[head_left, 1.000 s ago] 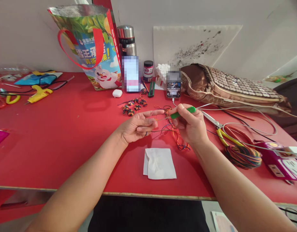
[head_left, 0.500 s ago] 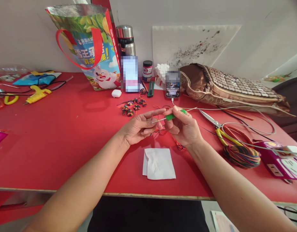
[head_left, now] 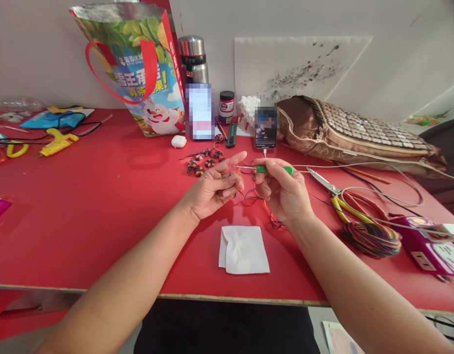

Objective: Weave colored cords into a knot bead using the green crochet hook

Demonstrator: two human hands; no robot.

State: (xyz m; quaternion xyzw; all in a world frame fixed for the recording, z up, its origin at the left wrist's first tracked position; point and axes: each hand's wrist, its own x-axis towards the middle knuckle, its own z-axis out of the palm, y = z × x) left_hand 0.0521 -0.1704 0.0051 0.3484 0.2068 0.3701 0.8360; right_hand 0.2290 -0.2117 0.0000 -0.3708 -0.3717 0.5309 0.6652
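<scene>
My right hand grips a crochet hook by its green handle, the thin metal shaft pointing left. My left hand has its index finger stretched out, while thumb and other fingers pinch thin multicoloured yarn. The hook's tip is beside the left index finger, where a pink-orange strand runs; whether it sits in a loop is too small to tell. Loose yarn trails beneath both hands to the red table. Just beyond the left hand lie several small crocheted pieces in dark and orange yarn.
A folded white tissue lies near the front edge. To the right are scissors, a yarn ball, a cable and a purple power socket. Behind stand a phone, a jar and a shopping bag; a yellow glue gun lies left.
The hook has swung from slanting to nearly level and shifted slightly right with my right hand. My left index finger has lifted and straightened away from the thumb.
</scene>
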